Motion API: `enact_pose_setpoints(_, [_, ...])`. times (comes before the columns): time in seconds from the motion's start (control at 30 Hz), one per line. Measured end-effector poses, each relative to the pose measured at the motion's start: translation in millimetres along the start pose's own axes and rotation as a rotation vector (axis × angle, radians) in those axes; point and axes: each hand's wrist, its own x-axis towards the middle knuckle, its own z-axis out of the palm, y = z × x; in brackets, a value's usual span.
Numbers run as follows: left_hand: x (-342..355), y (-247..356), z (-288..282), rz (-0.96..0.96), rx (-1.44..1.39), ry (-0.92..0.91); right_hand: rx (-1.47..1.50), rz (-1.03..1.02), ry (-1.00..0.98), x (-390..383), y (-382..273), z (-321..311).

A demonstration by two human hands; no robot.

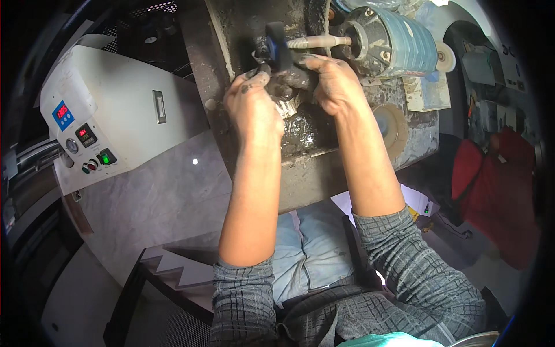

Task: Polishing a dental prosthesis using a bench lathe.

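Observation:
A dark, slightly blurred wheel (278, 47) sits at the left end of a pale, tapered, threaded spindle (319, 41). The spindle comes out of a blue-green, mud-spattered motor (407, 43) at the upper right. Below the wheel, my left hand (251, 104) is closed, its thumb and fingers curled and smeared with grey slurry. From the other side my right hand (336, 84) reaches in beneath the spindle, fingers bent together and also muddy. Dark, wet matter between the hands hides whatever the fingertips hold. Both hands are over a slurry-coated trough (315, 155).
To the left stands a white cabinet (133, 110) with lit displays and buttons. A round, pale dish-like piece (392, 130) lies beside my right wrist. The motor's far end carries a small pale wheel (445, 59). Red cloth (497, 191) hangs at the right. My jeans-clad legs are below the trough.

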Motion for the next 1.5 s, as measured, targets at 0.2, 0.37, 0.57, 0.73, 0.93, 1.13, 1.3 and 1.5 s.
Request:
enact_pose_setpoints(0.2, [2, -1, -6, 0.024, 0.057, -0.019, -0.007, -0.034, -0.026, -15, -4, 12])
enact_pose_setpoints(0.37, [-4, 5, -2, 0.059, 0.016, -0.02, 0.029, -0.025, -0.03, -10, 1, 7])
enact_pose_setpoints(0.57, [-44, 21, -28, 0.121, 0.487, 0.003, -0.579, -0.213, -0.033, -37, 4, -7])
enact_pose_setpoints(0.73, [-61, 19, -43, 0.283, 0.35, -0.171, -0.833, -0.4, -0.092, -49, 9, -17])
enact_pose_setpoints(0.93, [-67, 21, -41, 0.315, 0.316, -0.206, -1.086, -0.427, -0.127, -54, -3, -17])
enact_pose_setpoints(1.13, [-70, 25, -39, 0.471, 0.442, -0.231, -1.104, -0.341, -0.056, -61, -7, -4])
enact_pose_setpoints(1.3, [-78, 27, -34, 0.599, 0.536, -0.227, -1.524, -0.575, -0.058, -73, 20, -8])
enact_pose_setpoints(1.5, [-72, 26, -43, 0.78, 0.688, -0.287, -1.708, -0.536, -0.138, -95, 33, -8])
